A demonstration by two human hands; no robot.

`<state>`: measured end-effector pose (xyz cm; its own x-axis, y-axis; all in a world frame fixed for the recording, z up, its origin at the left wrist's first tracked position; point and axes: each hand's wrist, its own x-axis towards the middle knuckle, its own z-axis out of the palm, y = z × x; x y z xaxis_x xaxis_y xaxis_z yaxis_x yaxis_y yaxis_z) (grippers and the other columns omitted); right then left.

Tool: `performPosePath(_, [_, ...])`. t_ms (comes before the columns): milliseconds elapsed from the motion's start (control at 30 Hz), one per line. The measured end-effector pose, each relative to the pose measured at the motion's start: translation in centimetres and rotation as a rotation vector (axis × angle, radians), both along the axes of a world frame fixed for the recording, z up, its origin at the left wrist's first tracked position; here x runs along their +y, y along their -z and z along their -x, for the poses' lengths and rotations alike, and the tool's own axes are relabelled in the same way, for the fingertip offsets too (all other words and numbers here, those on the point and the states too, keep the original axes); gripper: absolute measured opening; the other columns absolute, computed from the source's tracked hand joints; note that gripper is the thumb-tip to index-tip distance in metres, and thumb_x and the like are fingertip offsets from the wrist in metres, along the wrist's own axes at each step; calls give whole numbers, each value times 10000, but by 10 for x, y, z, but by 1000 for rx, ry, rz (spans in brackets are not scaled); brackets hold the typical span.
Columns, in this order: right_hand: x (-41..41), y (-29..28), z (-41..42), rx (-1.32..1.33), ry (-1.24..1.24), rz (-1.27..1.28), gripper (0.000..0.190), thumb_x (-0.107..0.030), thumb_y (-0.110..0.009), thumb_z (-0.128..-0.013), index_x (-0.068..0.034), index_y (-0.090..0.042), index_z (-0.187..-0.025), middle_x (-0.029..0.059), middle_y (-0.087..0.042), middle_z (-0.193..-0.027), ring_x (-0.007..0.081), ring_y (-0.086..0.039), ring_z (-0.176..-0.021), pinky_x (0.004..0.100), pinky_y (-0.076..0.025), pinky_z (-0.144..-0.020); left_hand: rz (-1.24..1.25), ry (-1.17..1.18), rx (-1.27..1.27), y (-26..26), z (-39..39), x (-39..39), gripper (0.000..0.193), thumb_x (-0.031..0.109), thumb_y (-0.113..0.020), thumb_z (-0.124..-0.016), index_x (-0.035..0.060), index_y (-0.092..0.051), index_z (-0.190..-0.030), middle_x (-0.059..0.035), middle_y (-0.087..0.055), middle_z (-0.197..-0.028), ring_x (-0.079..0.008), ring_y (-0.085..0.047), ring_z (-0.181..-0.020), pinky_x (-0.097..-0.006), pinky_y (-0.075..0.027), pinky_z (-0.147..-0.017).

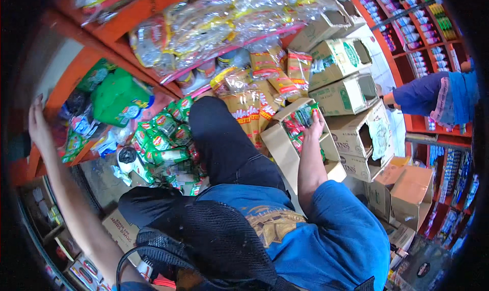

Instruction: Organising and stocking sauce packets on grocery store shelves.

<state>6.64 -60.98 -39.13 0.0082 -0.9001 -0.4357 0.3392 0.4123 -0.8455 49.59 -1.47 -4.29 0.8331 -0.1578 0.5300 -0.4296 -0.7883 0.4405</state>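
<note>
My right hand (316, 126) grips a green sauce pouch (305, 114) at the upper end of an open cardboard box (280, 138). Red and green packets (293, 130) lie inside that box, partly hidden by my forearm. Far to the left, my left hand (37, 123) is raised beside an orange shelf frame (63, 86), its fingers extended and nothing in them. Whether it touches the frame I cannot tell. Between my left arm and my knee is a heap of green pouches (162, 134), with a rolled black plastic bag (127, 155) at its edge.
Brown pasta packs (244, 104) lean below a shelf of clear-wrapped packs (214, 27). Cut-open cartons (342, 94) line my right side, and more boxes (410, 188) stand behind. A person in blue (431, 94) is near the far shelves. A green bag (116, 96) fills the left shelf.
</note>
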Motion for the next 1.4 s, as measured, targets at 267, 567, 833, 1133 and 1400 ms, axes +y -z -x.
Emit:
performPosePath(267, [76,-188,-75,54,-790,598,266,-153,-490,-893,-7,-541,-1109,94,-586,-1040,156,-533,-977,292,-384,-899,475,108,649,94,202,-88,311,67,-578,-754,16,-566,-1061,-71,-579,-1056,-168,-532,-968,-310,-420,-855])
performPosePath(567, [292,-363,-188,-636,-1527,848,194,-34,-503,-861,14,-570,-1037,124,-606,-1037,182,-564,-980,304,-432,-875,717,557,506,48,224,-139,895,263,-800,-608,21,-301,-1310,-144,-407,-1281,-245,-384,-1202,-365,-306,-1000])
performPosePath(833, [356,-428,-241,-947,-1420,381,531,-4,-528,-804,-92,-368,-1303,151,-601,-1000,227,-561,-982,368,-425,-897,822,318,212,21,209,-92,297,137,-601,-811,7,-495,-1056,-91,-542,-1004,-147,-546,-870,-267,-453,-744])
performPosePath(1133, [374,-400,-215,-945,-1590,683,325,88,-517,-772,-22,-534,-1078,152,-614,-955,270,-607,-896,391,-477,-824,1066,598,663,26,225,-86,557,118,-660,-773,20,-388,-1250,-66,-551,-1072,-161,-550,-943,-299,-489,-764])
performPosePath(1400, [340,-391,-242,-1009,-1354,606,318,-98,-500,-871,-36,-472,-1182,164,-563,-1120,276,-540,-1044,394,-409,-917,885,505,708,8,190,-76,417,117,-601,-827,-1,-431,-1189,-78,-573,-1039,-139,-577,-884,-279,-502,-742])
